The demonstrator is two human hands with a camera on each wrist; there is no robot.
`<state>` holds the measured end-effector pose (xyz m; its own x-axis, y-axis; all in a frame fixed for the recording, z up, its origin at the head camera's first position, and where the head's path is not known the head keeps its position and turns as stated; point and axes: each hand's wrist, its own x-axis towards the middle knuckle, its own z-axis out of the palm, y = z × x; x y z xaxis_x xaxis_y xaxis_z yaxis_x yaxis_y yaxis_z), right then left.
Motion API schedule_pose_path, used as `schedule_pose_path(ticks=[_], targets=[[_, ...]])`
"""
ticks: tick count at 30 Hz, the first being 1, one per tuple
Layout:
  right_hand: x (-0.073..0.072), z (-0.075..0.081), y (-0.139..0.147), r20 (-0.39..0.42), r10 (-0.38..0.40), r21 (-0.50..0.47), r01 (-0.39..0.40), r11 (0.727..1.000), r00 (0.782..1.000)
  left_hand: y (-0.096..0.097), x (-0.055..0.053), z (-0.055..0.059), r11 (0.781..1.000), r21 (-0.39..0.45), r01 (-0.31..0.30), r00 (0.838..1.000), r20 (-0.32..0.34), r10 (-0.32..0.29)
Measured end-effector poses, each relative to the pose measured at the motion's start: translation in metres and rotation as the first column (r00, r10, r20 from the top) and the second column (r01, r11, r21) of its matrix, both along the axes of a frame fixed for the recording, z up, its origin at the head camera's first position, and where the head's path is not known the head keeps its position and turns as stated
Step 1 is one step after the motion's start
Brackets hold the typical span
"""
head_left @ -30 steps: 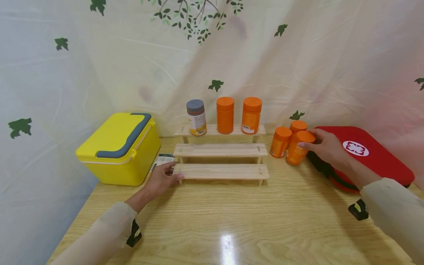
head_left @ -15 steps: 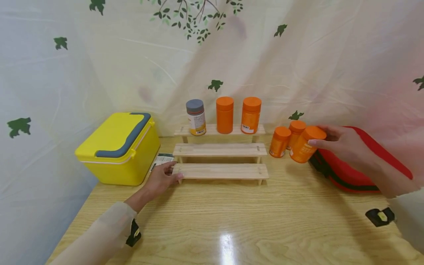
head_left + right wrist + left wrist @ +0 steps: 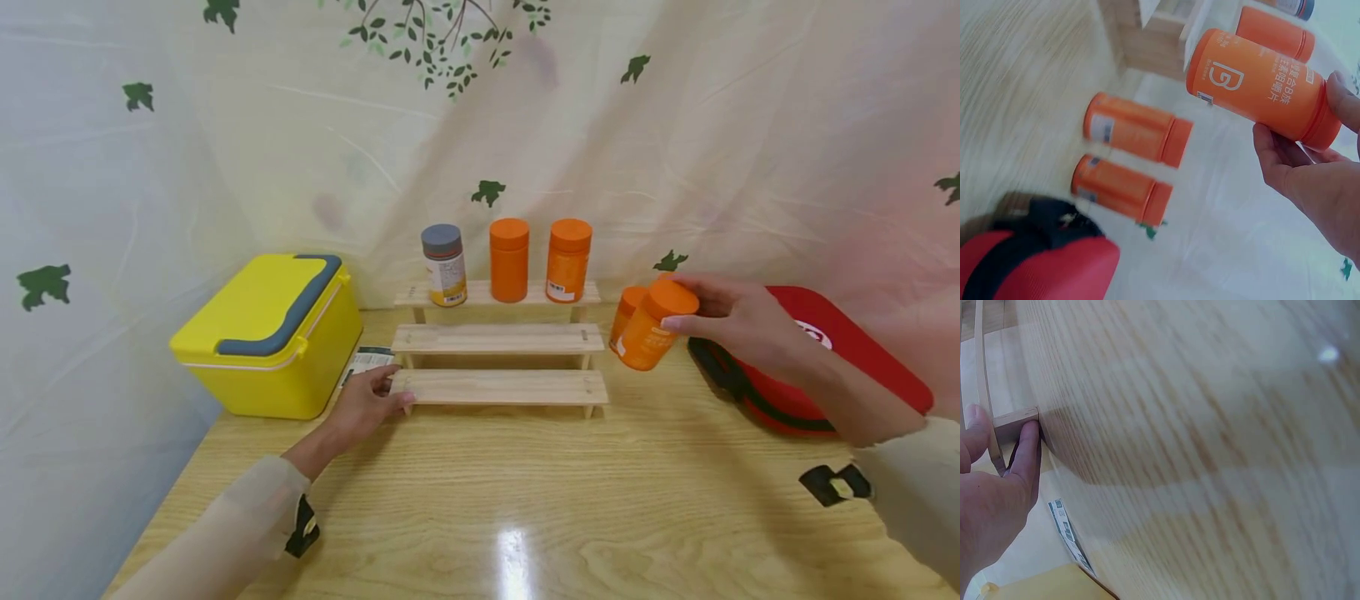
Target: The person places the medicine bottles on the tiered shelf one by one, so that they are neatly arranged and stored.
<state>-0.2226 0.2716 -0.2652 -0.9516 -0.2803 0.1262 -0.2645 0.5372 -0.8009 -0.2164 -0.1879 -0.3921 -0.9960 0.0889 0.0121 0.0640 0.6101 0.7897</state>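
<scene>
My right hand (image 3: 757,329) holds an orange supplement bottle (image 3: 645,335) by its cap, tilted and lifted above the table. In the right wrist view, its printed label faces the camera. Two more orange bottles (image 3: 1135,128) stand behind it on the table, largely covered in the head view. The fingers and thumb of my left hand (image 3: 365,408) grip the left end of a three-tier wooden rack (image 3: 498,387) at its lowest step. On the top step stand a grey-capped bottle (image 3: 446,271) and two orange bottles (image 3: 509,262).
A yellow box (image 3: 262,333) with a grey-blue handle stands left of the rack, a printed leaflet (image 3: 369,360) between them. To the right lies a red first-aid case (image 3: 862,358) with a black strap. A patterned cloth (image 3: 375,142) hangs behind the table.
My right hand lifted the orange bottle from beside the other two, swung it right, then brought it left towards the rack. My left hand stayed on the rack.
</scene>
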Motion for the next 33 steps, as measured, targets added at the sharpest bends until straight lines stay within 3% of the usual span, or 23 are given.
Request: schedule_pose_path(ticks=[8,17,33], targets=[[-0.011,0.004,-0.037,0.008,0.067,0.015,-0.067,0.998,0.998,0.001,-0.001,0.001,1.000,0.008,-0.013,1.000,0.014,0.013],[-0.027,0.004,-0.086,-0.030,0.207,-0.023,-0.208,0.978,0.978,0.001,-0.001,0.001,1.000,-0.008,-0.018,1.000,0.026,0.018],[-0.048,0.001,-0.168,-0.010,0.232,-0.053,-0.233,0.971,0.973,0.000,-0.002,0.001,1.000,-0.011,-0.024,0.999,0.028,0.024]])
